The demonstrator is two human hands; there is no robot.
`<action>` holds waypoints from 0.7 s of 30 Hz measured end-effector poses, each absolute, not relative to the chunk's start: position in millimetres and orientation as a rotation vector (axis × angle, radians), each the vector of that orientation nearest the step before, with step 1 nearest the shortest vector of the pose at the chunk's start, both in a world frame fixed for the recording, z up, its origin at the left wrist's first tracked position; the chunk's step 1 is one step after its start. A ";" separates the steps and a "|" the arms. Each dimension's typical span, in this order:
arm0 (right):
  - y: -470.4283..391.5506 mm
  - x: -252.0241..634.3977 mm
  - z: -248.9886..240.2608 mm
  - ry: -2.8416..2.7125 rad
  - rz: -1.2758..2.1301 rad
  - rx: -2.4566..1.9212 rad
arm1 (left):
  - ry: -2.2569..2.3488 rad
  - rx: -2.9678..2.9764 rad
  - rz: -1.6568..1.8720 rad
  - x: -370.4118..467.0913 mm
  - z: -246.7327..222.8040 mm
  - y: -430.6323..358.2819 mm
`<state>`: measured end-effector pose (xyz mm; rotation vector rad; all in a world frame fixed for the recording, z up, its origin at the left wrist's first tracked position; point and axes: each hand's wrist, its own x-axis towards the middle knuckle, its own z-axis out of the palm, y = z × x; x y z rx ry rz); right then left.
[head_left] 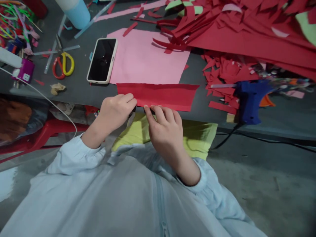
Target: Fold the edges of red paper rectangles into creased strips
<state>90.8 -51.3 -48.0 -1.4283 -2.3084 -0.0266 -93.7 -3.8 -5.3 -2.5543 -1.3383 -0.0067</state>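
A folded strip of red paper (165, 94) lies along the front edge of the dark table, overlapping the lower edge of a pink sheet (148, 61). My left hand (117, 108) rests at the strip's left part, its fingers curled together on the paper's near edge. Beside it, my right hand (166, 126) touches the same near edge around the middle, fingers bent and close together. Both hands are closed on the red paper; the thumbs are mostly hidden. A phone with a pale case (102, 61) lies just beyond my left hand, partly on the pink sheet.
Scissors (63, 62) and a white cable (44, 95) are at the left, near a blue-and-white bottle (77, 14). To the right are a blue glue gun (250, 100), red scraps (227, 72) and large cut red sheets (247, 36). Yellow-green fabric (199, 136) hangs below the table edge.
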 end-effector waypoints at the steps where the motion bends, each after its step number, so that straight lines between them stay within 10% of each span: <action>1: -50.6 91.1 -47.9 -2.316 -0.039 -1.424 | -1.335 -2.572 -0.020 -95.2 -5.2 -3.0; 21: -38.5 109.1 -38.1 -2.427 0.020 -1.398 | -1.450 -2.878 -0.267 -109.7 -3.0 8.1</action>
